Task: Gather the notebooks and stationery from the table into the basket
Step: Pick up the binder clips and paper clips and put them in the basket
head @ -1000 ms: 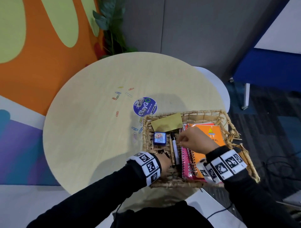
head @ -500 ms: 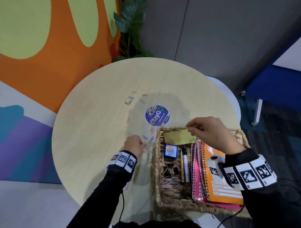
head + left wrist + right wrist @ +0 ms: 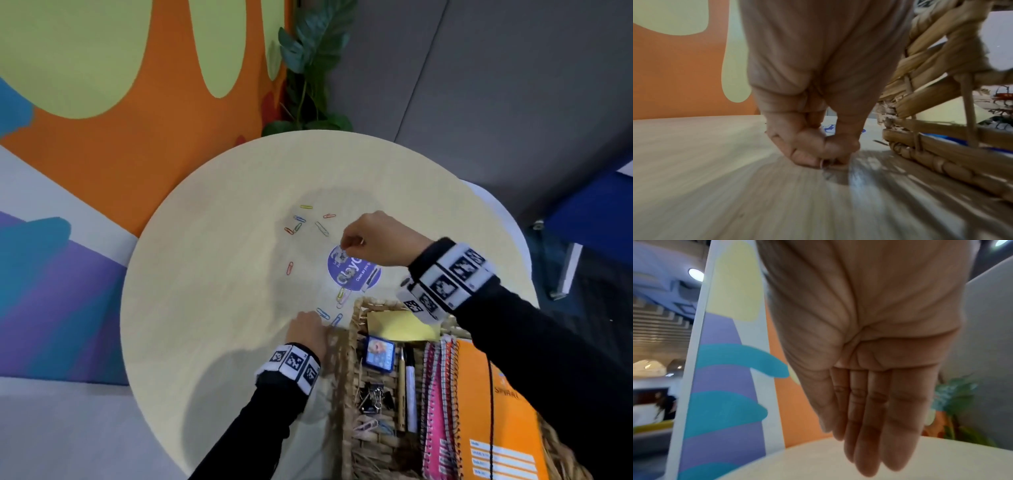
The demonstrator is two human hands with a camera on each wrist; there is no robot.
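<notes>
A wicker basket at the table's near right holds an orange notebook, a pink spiral notebook, a yellow sticky pad, pens and binder clips. Coloured paper clips lie scattered on the table, more of them by the basket's far left corner. My left hand is down on the table beside the basket; its thumb and finger pinch a small paper clip. My right hand hovers over a round purple sticker, its fingers straight, together and holding nothing.
The round wooden table has bare surface on its left half. A lone red clip lies left of the sticker. A plant and a painted wall stand behind; a blue seat is at right.
Both hands have left the basket. The left hand went down to the table by the basket's left side; the right hand reached farther out, past the basket's rim to above the sticker.
</notes>
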